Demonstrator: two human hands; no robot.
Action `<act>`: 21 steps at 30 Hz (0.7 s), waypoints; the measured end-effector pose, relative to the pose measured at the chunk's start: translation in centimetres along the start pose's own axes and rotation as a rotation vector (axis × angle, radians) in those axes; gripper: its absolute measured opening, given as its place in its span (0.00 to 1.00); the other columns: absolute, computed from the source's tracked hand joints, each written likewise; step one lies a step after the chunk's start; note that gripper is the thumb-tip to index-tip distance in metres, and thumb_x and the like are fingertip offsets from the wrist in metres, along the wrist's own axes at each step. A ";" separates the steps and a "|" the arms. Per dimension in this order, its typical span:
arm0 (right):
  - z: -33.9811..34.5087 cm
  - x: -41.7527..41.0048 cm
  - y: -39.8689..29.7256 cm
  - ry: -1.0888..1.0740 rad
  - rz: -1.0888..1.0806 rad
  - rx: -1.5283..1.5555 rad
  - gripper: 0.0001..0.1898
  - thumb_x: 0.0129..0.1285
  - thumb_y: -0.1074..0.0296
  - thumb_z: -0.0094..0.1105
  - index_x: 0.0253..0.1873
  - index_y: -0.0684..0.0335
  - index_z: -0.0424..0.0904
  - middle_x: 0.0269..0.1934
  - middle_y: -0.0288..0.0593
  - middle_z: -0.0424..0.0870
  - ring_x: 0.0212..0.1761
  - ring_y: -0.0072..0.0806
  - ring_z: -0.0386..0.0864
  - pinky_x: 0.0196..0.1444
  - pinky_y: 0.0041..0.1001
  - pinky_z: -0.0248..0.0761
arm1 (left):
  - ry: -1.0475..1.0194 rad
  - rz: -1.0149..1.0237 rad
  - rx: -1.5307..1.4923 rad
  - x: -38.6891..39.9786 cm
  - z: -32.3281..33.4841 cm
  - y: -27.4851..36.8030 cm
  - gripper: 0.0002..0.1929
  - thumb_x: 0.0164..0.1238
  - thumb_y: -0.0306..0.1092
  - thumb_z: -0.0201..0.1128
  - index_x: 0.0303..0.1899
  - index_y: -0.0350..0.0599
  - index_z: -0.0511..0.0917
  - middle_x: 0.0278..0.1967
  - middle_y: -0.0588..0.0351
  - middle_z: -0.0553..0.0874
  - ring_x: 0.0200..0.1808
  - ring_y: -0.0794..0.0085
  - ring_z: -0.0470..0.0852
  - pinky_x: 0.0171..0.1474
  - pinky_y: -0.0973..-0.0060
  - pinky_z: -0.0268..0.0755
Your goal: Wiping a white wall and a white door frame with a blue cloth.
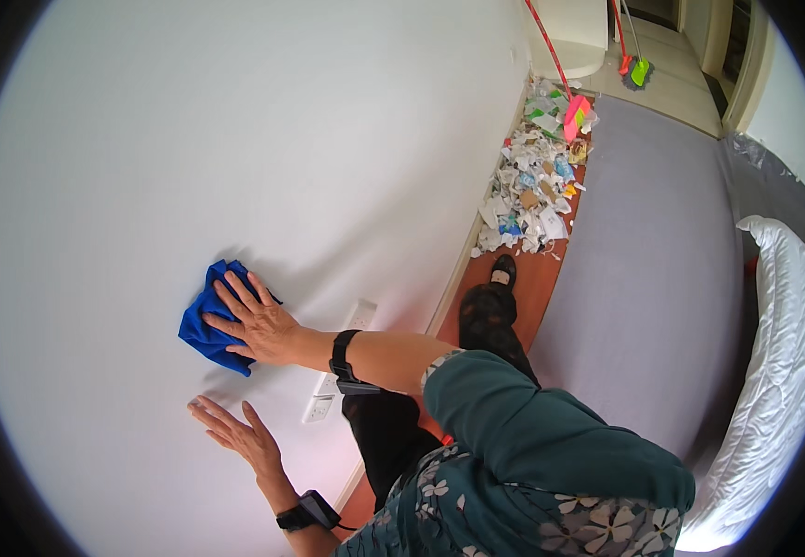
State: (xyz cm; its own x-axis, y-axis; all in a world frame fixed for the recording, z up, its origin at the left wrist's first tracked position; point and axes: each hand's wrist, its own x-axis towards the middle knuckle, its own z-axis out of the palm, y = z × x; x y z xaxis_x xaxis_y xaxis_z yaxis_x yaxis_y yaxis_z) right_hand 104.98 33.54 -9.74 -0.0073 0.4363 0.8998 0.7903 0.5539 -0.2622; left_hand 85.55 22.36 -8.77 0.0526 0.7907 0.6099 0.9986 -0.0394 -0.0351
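My right hand (259, 324) presses a crumpled blue cloth (204, 327) flat against a white wall (165, 153), its fingers spread over the fabric. The cloth's left and lower edges stick out past my fingers. Below it, my left hand (239, 432) is held up near the wall with fingers apart and nothing in it. Whether its fingertips touch the wall, I cannot tell. Each wrist carries a black strap with a small device. White power sockets (360, 317) are on the wall beside my right forearm, which partly hides them.
Paper and plastic scraps (527, 181) litter the wooden floor (534, 285) along the wall. A pink broom (575, 118) stands over them. A grey-covered bed-like surface (639, 230) lies to the right, with a white quilt (771, 390). A green-headed mop (639, 73) is farther off.
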 end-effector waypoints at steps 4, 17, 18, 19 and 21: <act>-1.0 -0.1 0.4 -0.046 -0.048 -0.012 0.35 0.65 0.37 0.61 0.76 0.34 0.66 0.81 0.55 0.51 0.84 0.56 0.38 0.80 0.59 0.32 | -0.002 -0.018 -0.031 0.1 -1.1 1.5 0.38 0.81 0.48 0.51 0.81 0.47 0.44 0.82 0.40 0.41 0.83 0.47 0.38 0.78 0.43 0.30; -4.3 2.2 4.3 -0.161 -0.121 -0.127 0.34 0.64 0.41 0.64 0.74 0.40 0.71 0.80 0.58 0.50 0.84 0.54 0.40 0.81 0.54 0.36 | 0.155 0.357 -0.239 7.2 -1.1 9.9 0.34 0.78 0.40 0.54 0.79 0.41 0.54 0.80 0.35 0.49 0.82 0.42 0.44 0.79 0.44 0.30; -5.2 3.0 5.2 -0.150 -0.051 -0.122 0.36 0.63 0.41 0.64 0.75 0.42 0.68 0.81 0.60 0.48 0.84 0.56 0.39 0.81 0.54 0.35 | 0.175 0.387 -0.260 7.9 -1.1 10.5 0.33 0.78 0.40 0.54 0.79 0.41 0.55 0.80 0.35 0.49 0.82 0.42 0.45 0.79 0.44 0.30; -6.1 4.3 6.1 -0.138 0.018 -0.114 0.39 0.63 0.40 0.64 0.77 0.43 0.66 0.81 0.63 0.45 0.84 0.58 0.38 0.81 0.55 0.35 | 0.195 0.415 -0.277 8.7 -1.3 11.0 0.33 0.78 0.41 0.54 0.79 0.41 0.56 0.80 0.35 0.49 0.82 0.42 0.45 0.79 0.45 0.30; -7.9 6.7 8.2 -0.037 0.026 -0.099 0.40 0.62 0.41 0.66 0.75 0.54 0.67 0.78 0.73 0.45 0.82 0.66 0.38 0.79 0.59 0.36 | 0.201 0.417 -0.297 10.1 -1.3 12.3 0.33 0.78 0.41 0.54 0.78 0.42 0.56 0.80 0.35 0.50 0.81 0.41 0.46 0.78 0.44 0.30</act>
State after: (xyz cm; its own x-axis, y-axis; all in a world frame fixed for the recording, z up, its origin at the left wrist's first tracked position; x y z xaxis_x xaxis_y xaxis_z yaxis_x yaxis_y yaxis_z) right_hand 116.25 35.40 -3.12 -0.0070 0.4764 0.8792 0.8470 0.4701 -0.2480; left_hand 98.35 29.09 -1.99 0.4145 0.5406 0.7321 0.8498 -0.5178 -0.0987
